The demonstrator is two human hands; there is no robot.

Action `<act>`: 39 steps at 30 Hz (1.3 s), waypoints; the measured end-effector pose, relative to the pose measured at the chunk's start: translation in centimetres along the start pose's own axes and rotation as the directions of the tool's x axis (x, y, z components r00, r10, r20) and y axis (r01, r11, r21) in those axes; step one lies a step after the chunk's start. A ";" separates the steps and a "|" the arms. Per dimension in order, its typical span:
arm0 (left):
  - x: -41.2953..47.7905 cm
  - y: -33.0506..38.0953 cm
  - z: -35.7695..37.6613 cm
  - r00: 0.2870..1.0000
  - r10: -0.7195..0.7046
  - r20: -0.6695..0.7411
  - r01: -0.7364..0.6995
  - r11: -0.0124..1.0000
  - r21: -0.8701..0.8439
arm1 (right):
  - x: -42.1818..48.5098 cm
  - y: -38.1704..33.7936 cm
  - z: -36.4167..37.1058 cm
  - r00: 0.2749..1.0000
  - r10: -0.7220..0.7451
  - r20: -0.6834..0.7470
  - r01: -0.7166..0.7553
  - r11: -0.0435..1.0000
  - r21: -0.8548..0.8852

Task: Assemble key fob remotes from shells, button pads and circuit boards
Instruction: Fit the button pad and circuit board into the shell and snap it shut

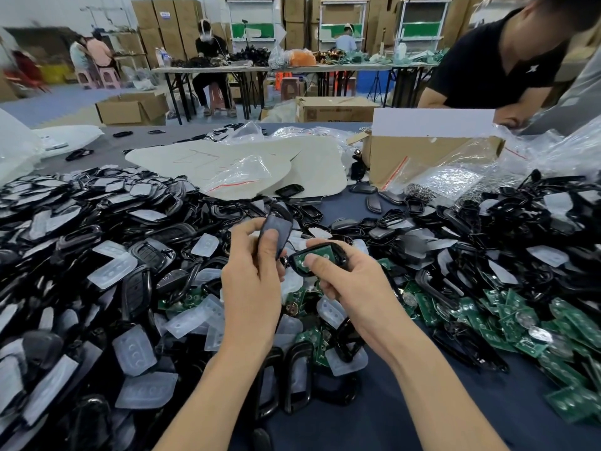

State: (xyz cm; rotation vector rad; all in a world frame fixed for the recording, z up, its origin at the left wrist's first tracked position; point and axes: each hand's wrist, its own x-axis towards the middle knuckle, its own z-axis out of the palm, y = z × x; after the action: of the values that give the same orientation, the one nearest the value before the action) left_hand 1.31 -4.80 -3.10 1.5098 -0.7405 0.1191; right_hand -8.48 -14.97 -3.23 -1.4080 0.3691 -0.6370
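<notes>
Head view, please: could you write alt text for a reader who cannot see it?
A person's left hand holds a dark shell cover beside the right hand, which grips a shell half with a green circuit board seated in it. Heaps of black shells, translucent button pads and green circuit boards cover the table.

Bare tabletop (341,428) shows only in a wedge at the near edge right of centre and a small patch before the cardboard box (422,157) — elsewhere heaped black shells (81,239), clear button pads (133,349) and green circuit boards (507,320) cover it, with white sheets (309,164) and plastic bags (455,180) toward the far edge.
</notes>
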 end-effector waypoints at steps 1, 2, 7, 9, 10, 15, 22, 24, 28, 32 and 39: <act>0.0 0.0 0.0 1.000 0.011 0.010 -0.011 1.000 0.013 | 0.1 0.2 -0.1 1.000 0.001 -0.003 -0.001 1.000 -0.008; 0.0 -0.1 0.0 0.999 0.027 0.029 -0.028 0.999 0.033 | 0.1 0.1 0.0 1.000 0.005 -0.012 -0.005 1.000 -0.014; -0.4 -0.3 0.0 0.980 0.102 0.168 -0.136 0.969 0.206 | 0.3 0.3 0.0 0.996 0.079 -0.031 -0.078 0.996 0.035; -0.4 -0.4 -0.1 0.976 0.096 0.194 -0.139 0.965 0.221 | 0.2 0.1 0.0 0.992 0.125 -0.024 -0.122 0.987 0.103; -0.4 -0.5 -0.1 0.975 0.095 0.200 -0.139 0.965 0.223 | 0.2 0.1 0.0 0.991 0.135 -0.010 -0.133 0.985 0.109; -0.5 -0.5 -0.1 0.961 0.075 0.268 -0.134 0.969 0.207 | -0.2 -0.1 0.1 0.998 0.067 0.016 -0.068 0.995 0.072; -0.8 -0.5 -0.3 0.919 0.021 0.393 -0.048 0.997 0.059 | -0.4 -0.6 -0.1 0.996 0.047 -0.080 -0.047 0.999 -0.004; -0.9 -0.3 -0.3 0.905 0.014 0.425 -0.031 0.999 0.033 | -0.4 -0.6 -0.1 0.994 0.056 -0.099 -0.056 0.998 0.005; -0.8 -0.1 -0.1 0.899 0.011 0.438 -0.030 0.999 0.036 | -0.2 -0.4 -0.1 0.990 0.062 -0.124 -0.057 0.998 0.038; -0.8 0.0 -0.1 0.893 -0.006 0.451 -0.015 0.999 0.043 | -0.2 -0.3 0.0 0.994 0.025 -0.109 -0.019 0.998 0.056; -0.9 0.2 -0.4 0.894 -0.055 0.445 0.079 0.996 -0.036 | -0.2 -0.4 0.1 0.992 0.032 -0.125 -0.024 0.998 0.061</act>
State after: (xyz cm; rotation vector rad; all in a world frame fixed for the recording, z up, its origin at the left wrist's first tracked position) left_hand 0.68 -4.10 -3.38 1.5257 -1.0445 -0.3084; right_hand -8.67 -14.80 -2.90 -1.3077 0.4657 -0.7105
